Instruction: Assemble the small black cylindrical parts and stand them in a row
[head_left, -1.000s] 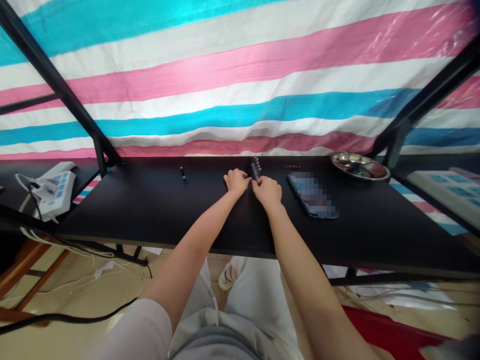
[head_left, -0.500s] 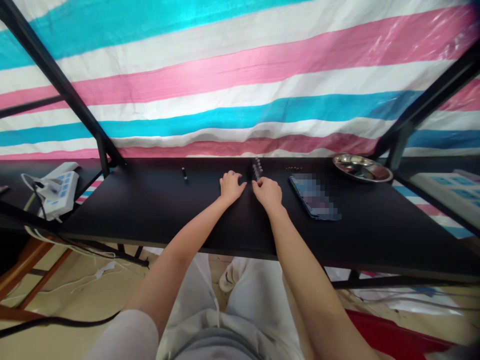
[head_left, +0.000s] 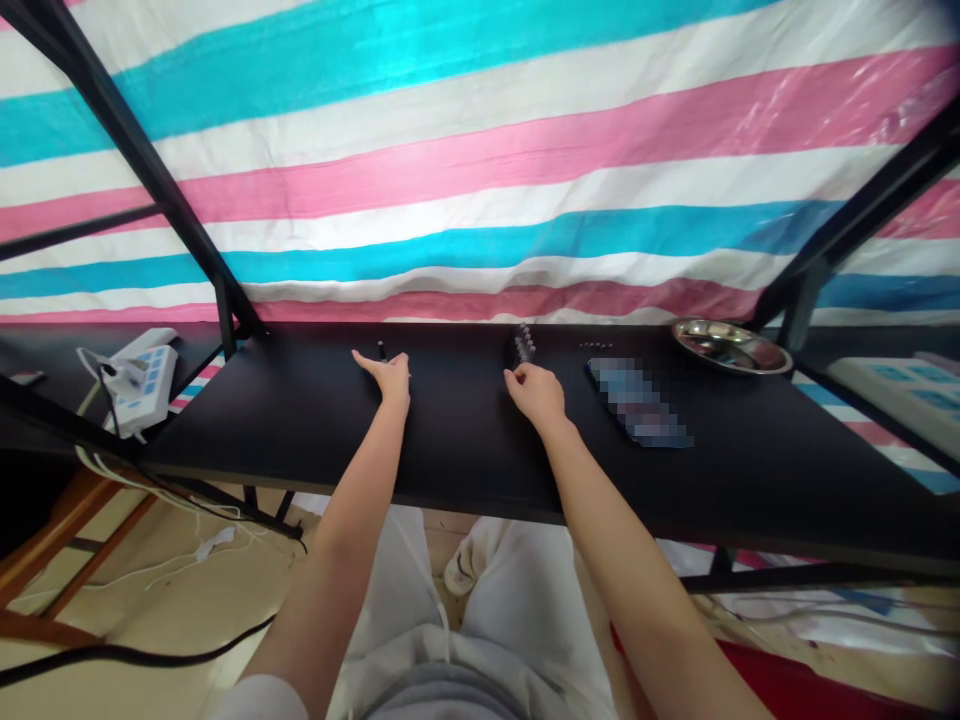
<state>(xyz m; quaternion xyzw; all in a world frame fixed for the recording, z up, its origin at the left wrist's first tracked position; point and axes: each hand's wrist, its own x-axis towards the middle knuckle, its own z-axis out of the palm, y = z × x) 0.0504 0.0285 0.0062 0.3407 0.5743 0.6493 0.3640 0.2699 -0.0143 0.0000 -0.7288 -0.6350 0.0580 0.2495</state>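
My left hand (head_left: 388, 375) is low over the left half of the black table, thumb and fingers spread apart. Just beyond it stands a small black-and-white cylinder (head_left: 381, 350), partly hidden by the hand. My right hand (head_left: 538, 395) rests near the middle, its fingers closed at the near end of a small dark object with rows of shiny round studs (head_left: 525, 345). The fingers cover part of that object, and its exact kind does not show.
Right of my right hand lies a phone (head_left: 637, 405) with a blurred screen. Several tiny beads (head_left: 596, 346) sit behind it. A round metal dish (head_left: 731, 348) is at the back right. Power strips (head_left: 146, 390) lie beyond the left frame post. A striped sheet (head_left: 480, 180) hangs behind the table.
My left hand has moved left, away from my right hand, to the small cylinder, and its fingers have spread. My right hand stays at the studded object. The view has shifted slightly.
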